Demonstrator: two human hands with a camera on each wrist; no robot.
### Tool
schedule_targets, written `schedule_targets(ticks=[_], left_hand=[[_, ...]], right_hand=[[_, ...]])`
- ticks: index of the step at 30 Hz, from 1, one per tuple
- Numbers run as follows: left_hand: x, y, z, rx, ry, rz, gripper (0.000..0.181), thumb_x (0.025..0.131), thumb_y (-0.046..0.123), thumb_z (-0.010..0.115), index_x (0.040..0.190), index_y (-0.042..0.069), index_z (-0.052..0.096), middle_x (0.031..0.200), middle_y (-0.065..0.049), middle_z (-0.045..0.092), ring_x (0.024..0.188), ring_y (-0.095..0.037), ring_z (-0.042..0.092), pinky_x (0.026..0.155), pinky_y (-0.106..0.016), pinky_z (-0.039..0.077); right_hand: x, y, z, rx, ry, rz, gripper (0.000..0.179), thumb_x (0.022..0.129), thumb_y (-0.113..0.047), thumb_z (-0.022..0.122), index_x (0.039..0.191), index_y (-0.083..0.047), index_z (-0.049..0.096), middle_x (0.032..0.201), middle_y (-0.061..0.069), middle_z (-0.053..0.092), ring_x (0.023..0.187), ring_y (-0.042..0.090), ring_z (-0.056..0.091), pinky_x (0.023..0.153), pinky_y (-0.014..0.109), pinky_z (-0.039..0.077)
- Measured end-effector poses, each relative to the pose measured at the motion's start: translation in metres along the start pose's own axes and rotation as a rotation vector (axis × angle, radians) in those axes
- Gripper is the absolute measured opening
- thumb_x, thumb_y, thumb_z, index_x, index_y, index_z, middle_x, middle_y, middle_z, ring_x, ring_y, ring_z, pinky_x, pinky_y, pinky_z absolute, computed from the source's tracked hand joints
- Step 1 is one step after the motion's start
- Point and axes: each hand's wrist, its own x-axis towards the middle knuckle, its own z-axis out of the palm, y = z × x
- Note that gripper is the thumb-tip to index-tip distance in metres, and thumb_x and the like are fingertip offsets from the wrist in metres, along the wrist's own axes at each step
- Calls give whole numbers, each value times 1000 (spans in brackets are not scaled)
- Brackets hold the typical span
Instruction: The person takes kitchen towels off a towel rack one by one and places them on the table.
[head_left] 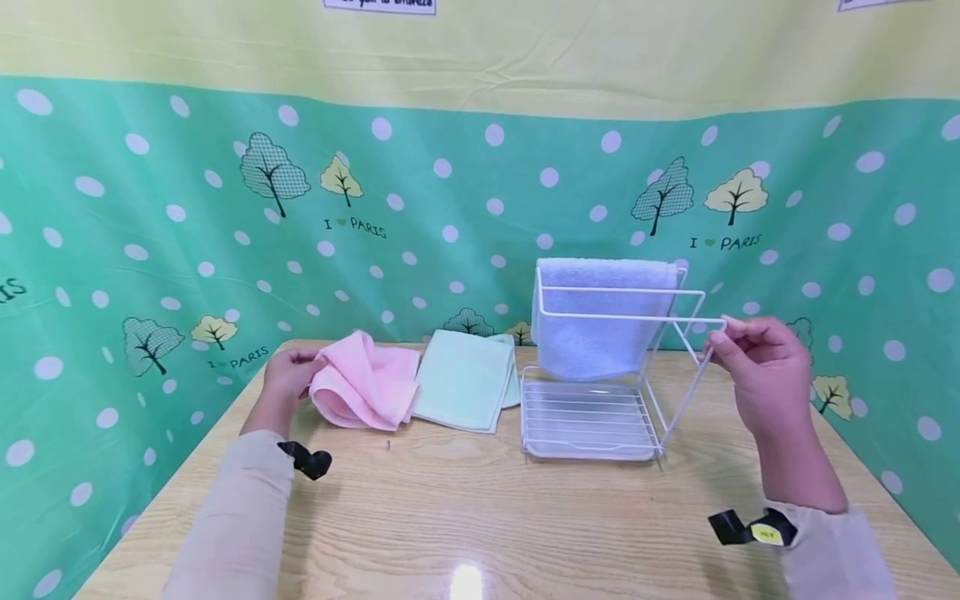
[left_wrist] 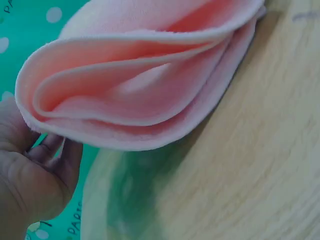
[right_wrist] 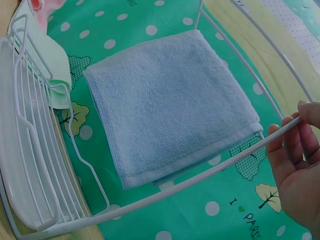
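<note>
A pink cloth (head_left: 365, 381) lies loosely folded at the left of the table, its layers bulging open in the left wrist view. My left hand (head_left: 290, 377) pinches its left edge; the fingertips are partly hidden behind the fabric. At the right stands a white wire rack (head_left: 592, 421) with a shallow tray at its base. Over its back upper bar hangs a folded blue towel (right_wrist: 175, 105). The right hand (head_left: 765, 367) grips the rack's upper right front corner between thumb and fingers. Between the pink cloth and the rack lies a folded pale green cloth (head_left: 463, 381).
A wooden table (head_left: 420, 517) carries everything. Behind it and at both sides hangs a green and yellow curtain (head_left: 465, 192) with dots and printed trees. The rack stands close to the curtain, beside the green cloth.
</note>
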Motion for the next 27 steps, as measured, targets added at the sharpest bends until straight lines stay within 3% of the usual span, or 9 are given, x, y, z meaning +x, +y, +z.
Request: schedule_targets(ticks=[5,11,16,20,24,27], left_hand=[[6,-15,-8,187,13,2,41,96,19,62,131,-1,54,121,-21,56,96,-27,60,74,-31,55],[0,-24,-15,344,40,39,38,95,18,62,124,-6,58,117,-26,57,105,-37,57,90,-45,50],[-2,-26,-18,455,30,73,35,94,15,63,120,-8,58,113,-28,59,102,-39,57,87,-46,51],[0,-16,-14,531,-25,170,41,88,5,67,126,-4,56,121,-28,55,106,-42,55,87,-48,52],[-3,0,-8,611,-149,325,59,78,-5,68,135,2,54,135,-29,48,117,-48,48,94,-56,46],[-9,8,-2,665,-238,435,65,72,-10,70,134,3,57,136,-28,49,120,-48,47,97,-59,43]], right_hand=[[-1,0,1,24,-19,-8,13,84,19,63,97,15,61,87,11,67,73,16,66,69,26,58],[0,0,-1,35,-27,-18,13,84,19,62,96,16,60,87,12,67,73,17,66,68,26,58],[0,1,-1,31,-34,-21,13,84,20,62,96,17,60,88,12,67,73,17,65,69,27,58],[0,0,-1,2,-27,-17,11,85,17,62,96,16,60,88,12,65,74,17,65,70,27,57],[0,0,-1,-21,-6,-9,12,85,16,63,97,16,60,87,12,64,74,18,65,70,27,56],[0,1,0,-17,-5,-2,13,85,17,63,97,16,60,87,13,64,73,18,65,70,27,56]])
